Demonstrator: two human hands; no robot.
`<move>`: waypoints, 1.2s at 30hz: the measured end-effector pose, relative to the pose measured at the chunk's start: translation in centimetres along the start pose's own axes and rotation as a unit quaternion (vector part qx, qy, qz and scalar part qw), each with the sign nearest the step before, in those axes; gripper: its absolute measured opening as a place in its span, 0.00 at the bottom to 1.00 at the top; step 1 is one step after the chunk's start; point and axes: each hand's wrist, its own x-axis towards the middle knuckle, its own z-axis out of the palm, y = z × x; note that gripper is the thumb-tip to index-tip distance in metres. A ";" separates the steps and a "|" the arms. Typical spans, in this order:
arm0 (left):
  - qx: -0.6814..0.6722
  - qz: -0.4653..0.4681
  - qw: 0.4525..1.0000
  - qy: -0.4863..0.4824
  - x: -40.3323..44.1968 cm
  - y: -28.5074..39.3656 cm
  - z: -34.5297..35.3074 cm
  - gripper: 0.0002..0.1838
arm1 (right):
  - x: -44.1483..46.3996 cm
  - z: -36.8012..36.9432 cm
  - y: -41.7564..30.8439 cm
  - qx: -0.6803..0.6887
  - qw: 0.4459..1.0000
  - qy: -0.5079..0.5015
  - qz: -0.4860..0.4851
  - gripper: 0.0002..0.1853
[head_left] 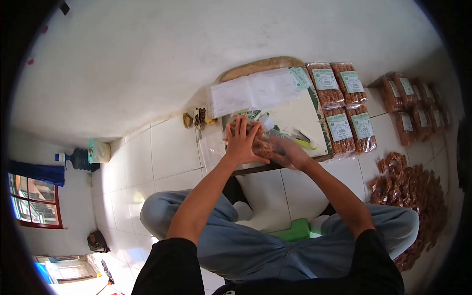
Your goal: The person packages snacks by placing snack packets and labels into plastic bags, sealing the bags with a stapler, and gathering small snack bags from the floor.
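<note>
Both hands press palms-down around the brown snack bundle, fingers spread

The packs are reddish brown with pale green-and-white labels; the trousers are blue-grey, the sleeves black.

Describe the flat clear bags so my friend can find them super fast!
Look at the low table in front of the person's legs. On its wall side, the flat clear bags lie in a whitish pile, touching the small green labels. Unlike the labelled packs nearby, they have no brown snacks inside.
</note>
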 end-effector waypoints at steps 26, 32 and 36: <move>-0.002 -0.028 0.998 -0.056 0.3 0.7 -0.2 0.77 | 0.8 -0.3 -1.5 0.166 0.982 -0.054 0.070 0.24; 0.007 -0.043 0.993 -0.109 0.8 0.7 -0.4 0.82 | 1.4 1.5 0.9 0.616 0.754 -0.060 0.221 0.22; 0.017 -0.050 0.990 -0.131 1.0 1.0 -0.7 0.83 | 1.4 2.3 3.3 0.354 0.931 -0.081 0.042 0.22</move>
